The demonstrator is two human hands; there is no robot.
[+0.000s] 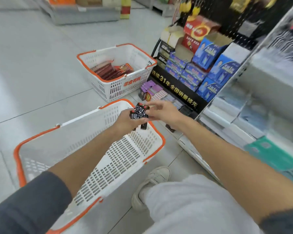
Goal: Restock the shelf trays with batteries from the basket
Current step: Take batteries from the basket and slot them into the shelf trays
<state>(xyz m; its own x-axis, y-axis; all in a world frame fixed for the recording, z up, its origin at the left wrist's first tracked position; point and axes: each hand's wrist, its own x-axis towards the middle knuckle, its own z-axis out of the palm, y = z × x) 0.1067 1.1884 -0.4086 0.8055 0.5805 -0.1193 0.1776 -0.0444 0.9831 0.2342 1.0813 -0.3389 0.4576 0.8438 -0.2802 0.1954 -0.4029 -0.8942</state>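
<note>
Black patterned battery packs (139,113) clutched in left hand (125,119), pinched by right hand (163,112), above slotted plastic basket (107,115).

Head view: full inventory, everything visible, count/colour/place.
near basket: 1, white/orange, floor under arms
far basket: 1, white/orange, floor beside stand
red packs: several, red, in far basket
black battery packs: few, black/red, over near basket
display stand: 1, black, gold lettering, right
blue boxes: many, blue, on display stand
red box: 1, red, stand top
purple packs: several, purple, stand's bottom tray
shoe: 1, white, floor
left hand: 1, grips black battery packs
right hand: 1, pinches them
</note>
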